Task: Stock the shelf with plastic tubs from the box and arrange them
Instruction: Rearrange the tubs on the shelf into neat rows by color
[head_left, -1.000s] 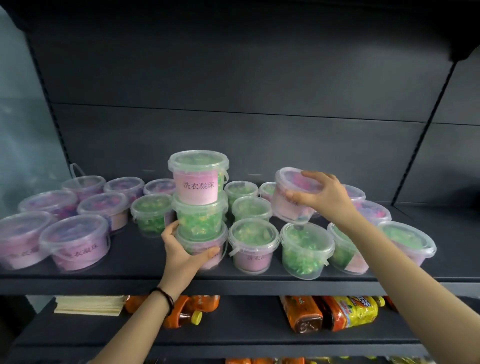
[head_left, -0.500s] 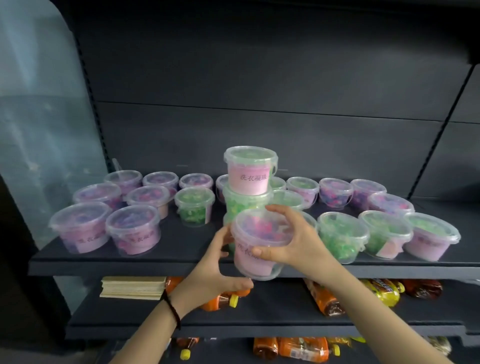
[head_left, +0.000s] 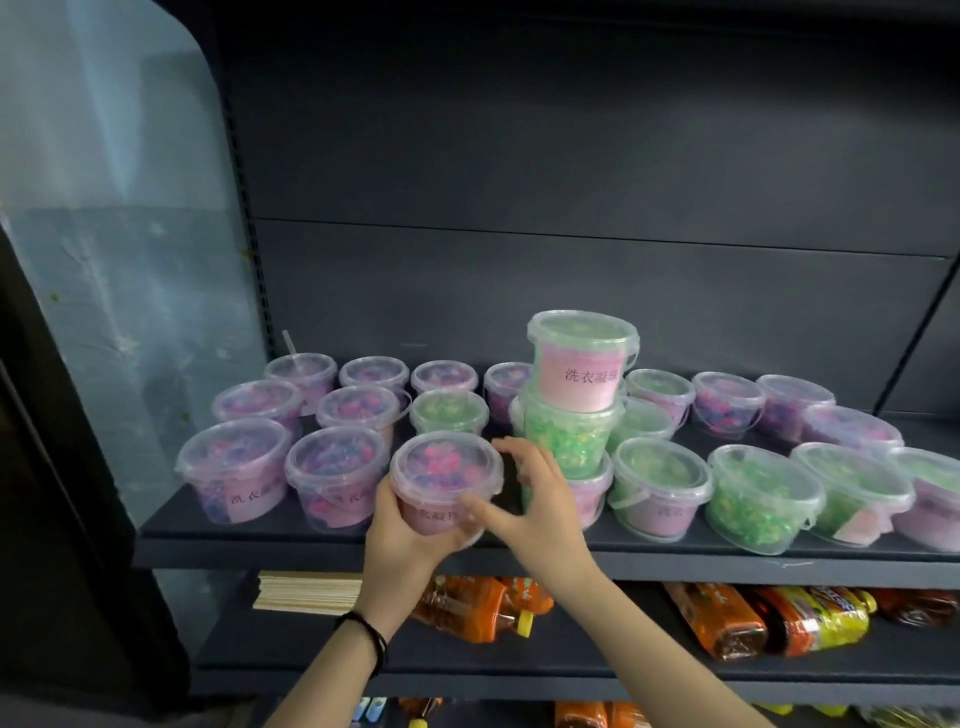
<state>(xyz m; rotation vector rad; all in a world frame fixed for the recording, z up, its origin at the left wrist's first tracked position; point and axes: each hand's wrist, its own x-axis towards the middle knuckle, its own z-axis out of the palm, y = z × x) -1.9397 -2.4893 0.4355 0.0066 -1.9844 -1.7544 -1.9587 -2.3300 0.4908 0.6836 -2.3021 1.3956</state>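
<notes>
Grasping the pink tub (head_left: 445, 470) at the shelf (head_left: 727, 564) edge is the left hand (head_left: 400, 540); right hand (head_left: 540, 512) fingers (head_left: 519, 453) released.

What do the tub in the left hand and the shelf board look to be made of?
The held tub, gripped by the left hand: thin clear plastic, slightly glossy, since the pink and purple contents show through lid and wall. The shelf: probably painted sheet metal, matte dark grey with a thin, flat front edge, though the look alone leaves that open.

Dark shelf (head_left: 322, 540) carries lidded plastic tubs (head_left: 660, 488).
</notes>
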